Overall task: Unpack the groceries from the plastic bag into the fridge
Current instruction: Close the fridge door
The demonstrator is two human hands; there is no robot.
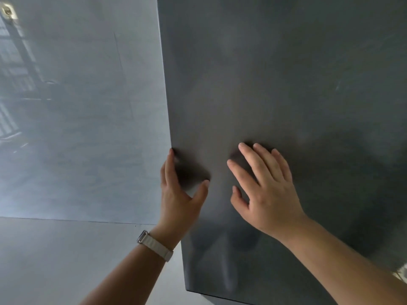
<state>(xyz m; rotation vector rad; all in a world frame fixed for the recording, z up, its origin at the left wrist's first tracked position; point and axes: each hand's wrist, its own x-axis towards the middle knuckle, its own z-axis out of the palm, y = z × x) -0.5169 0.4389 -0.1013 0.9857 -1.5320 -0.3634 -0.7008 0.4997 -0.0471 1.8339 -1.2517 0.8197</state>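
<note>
Two thirds of the frame, from the centre to the right edge, are filled by the dark grey fridge door [286, 73]. Its left edge is gripped by the left hand [178, 194] just below the middle of the frame: the fingers are hooked round the edge and mostly hidden behind it, while the thumb is laid on the front face. The right hand [268, 194] is pressed flat against the face just to the right, fingers straight and spread. A pale woven watch band [154, 245] is worn on the left wrist. A lighter, glossy blue-grey panel [77, 128] is seen at the left of the frame, with blurred reflections at upper left.
</note>
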